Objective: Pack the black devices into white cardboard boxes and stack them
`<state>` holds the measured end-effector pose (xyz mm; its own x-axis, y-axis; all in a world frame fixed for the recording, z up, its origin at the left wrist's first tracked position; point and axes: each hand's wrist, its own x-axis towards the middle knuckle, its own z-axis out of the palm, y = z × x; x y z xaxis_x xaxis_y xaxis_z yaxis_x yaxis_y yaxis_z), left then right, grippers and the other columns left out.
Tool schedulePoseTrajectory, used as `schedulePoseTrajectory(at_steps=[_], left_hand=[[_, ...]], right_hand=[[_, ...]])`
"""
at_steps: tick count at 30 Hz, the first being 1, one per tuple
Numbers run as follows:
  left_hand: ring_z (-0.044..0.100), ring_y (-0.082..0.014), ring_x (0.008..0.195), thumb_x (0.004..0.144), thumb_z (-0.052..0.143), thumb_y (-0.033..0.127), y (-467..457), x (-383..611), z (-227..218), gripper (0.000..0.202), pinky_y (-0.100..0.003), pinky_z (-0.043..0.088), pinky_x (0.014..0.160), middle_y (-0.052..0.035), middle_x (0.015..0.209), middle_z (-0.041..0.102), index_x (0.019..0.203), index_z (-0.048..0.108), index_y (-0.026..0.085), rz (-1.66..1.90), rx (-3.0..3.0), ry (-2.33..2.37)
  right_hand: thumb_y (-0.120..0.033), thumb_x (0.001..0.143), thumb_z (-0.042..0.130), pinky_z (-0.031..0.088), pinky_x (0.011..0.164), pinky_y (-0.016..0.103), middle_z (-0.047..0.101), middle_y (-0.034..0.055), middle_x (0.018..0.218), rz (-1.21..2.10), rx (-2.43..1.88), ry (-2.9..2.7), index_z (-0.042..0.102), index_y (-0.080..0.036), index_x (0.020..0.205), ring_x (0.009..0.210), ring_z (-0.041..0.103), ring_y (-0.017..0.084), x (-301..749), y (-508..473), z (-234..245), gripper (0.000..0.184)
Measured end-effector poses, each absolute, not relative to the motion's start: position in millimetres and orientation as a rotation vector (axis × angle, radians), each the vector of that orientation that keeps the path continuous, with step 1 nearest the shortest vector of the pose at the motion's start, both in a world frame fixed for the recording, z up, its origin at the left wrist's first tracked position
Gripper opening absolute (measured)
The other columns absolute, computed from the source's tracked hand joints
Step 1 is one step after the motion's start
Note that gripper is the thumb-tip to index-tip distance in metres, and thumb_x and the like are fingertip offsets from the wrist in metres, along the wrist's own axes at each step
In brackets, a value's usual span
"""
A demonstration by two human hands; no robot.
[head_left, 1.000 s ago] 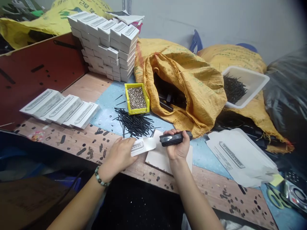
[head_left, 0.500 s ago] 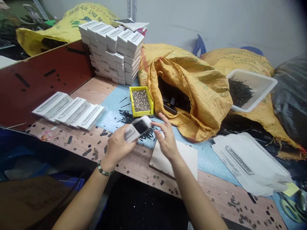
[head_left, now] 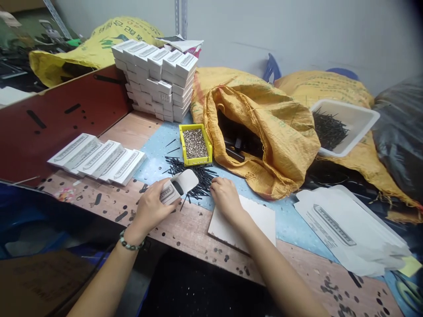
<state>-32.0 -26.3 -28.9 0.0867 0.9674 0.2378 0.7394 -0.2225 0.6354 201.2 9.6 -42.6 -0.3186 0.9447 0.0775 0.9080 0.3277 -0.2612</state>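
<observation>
My left hand is wrapped around a small white printed cardboard box, held tilted above the table's front part. Its end flap stands open toward the right, and something dark shows inside the mouth. Fingers bent and drawn together, my right hand is at the right edge of a pile of thin black sticks. Whatever its fingertips pinch is hidden. Just behind the pile sits a yellow bin full of small shiny metal pieces. A white board lies under my right wrist.
White boxes lie overlapped at left; more form a tall stack behind. An orange woven sack gapes beside the bin. A white tub holds black sticks. Flat box blanks and scissors lie at right.
My left hand has moved left and down with the box, whose flap now stands open. My right hand has left the box and come down to the pile of sticks, fingers drawn together.
</observation>
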Motion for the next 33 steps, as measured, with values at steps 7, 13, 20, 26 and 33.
schedulePoseTrajectory(at_steps=[7, 13, 20, 26, 33], left_hand=[[0.063, -0.0273, 0.104, 0.077, 0.062, 0.027, -18.3, -32.0, -32.6, 0.048, -0.054, 0.039, 0.105, -0.0081, 0.116, 0.066, 0.123, 0.05, 0.022, 0.616, 2.283, 1.683], [0.062, -0.0251, 0.101, 0.075, 0.06, 0.019, -14.2, -14.4, -28.8, 0.044, -0.052, 0.037, 0.106, -0.0063, 0.111, 0.066, 0.119, 0.05, 0.02, 0.634, 2.284, 1.528], [0.055, -0.0234, 0.115, 0.077, 0.059, 0.017, -28.6, 6.5, -17.6, 0.066, -0.04, 0.049, 0.097, -0.0115, 0.13, 0.051, 0.135, 0.028, 0.022, 0.741, 2.138, 1.261], [0.053, -0.0231, 0.116, 0.075, 0.068, 0.026, -37.7, 16.1, -15.0, 0.076, -0.038, 0.049, 0.097, -0.0108, 0.13, 0.046, 0.134, 0.02, 0.027, 1.063, 1.976, 1.153], [0.053, -0.021, 0.11, 0.076, 0.06, 0.013, -33.9, 30.6, -11.2, 0.066, -0.038, 0.049, 0.094, -0.0083, 0.12, 0.048, 0.131, 0.029, 0.027, 1.185, 2.116, 0.948]], right_hand=[[-0.018, 0.088, 0.052, 0.038, 0.086, 0.045, 0.065, 0.0076, 0.113, 0.135, -1.601, -2.248, 0.066, -0.021, 0.075, 0.095, 0.055, 0.026, 236.4, 14.3, -23.8, 0.019], [-0.025, 0.086, 0.056, 0.044, 0.087, 0.045, 0.064, 0.0068, 0.102, 0.308, -1.17, -1.979, 0.066, -0.025, 0.082, 0.097, 0.058, 0.024, 223.9, -0.5, 23.6, 0.011], [-0.028, 0.084, 0.061, 0.031, 0.106, 0.052, 0.055, 0.0052, 0.13, 0.819, -1.02, -1.823, 0.068, -0.029, 0.104, 0.117, 0.052, 0.025, 205.6, -7.3, 21.9, 0.02], [-0.042, 0.068, 0.078, 0.053, 0.078, 0.032, 0.065, 0.0048, 0.109, 1.623, -0.859, -0.896, 0.058, -0.025, 0.116, 0.094, 0.063, 0.019, 185.3, -23.5, 3.6, 0.055], [-0.058, 0.081, 0.059, 0.051, 0.087, 0.037, 0.07, 0.0058, 0.101, 1.498, -0.998, -0.832, 0.066, -0.02, 0.106, 0.096, 0.064, 0.022, 166.5, -26.4, 6.6, 0.046]])
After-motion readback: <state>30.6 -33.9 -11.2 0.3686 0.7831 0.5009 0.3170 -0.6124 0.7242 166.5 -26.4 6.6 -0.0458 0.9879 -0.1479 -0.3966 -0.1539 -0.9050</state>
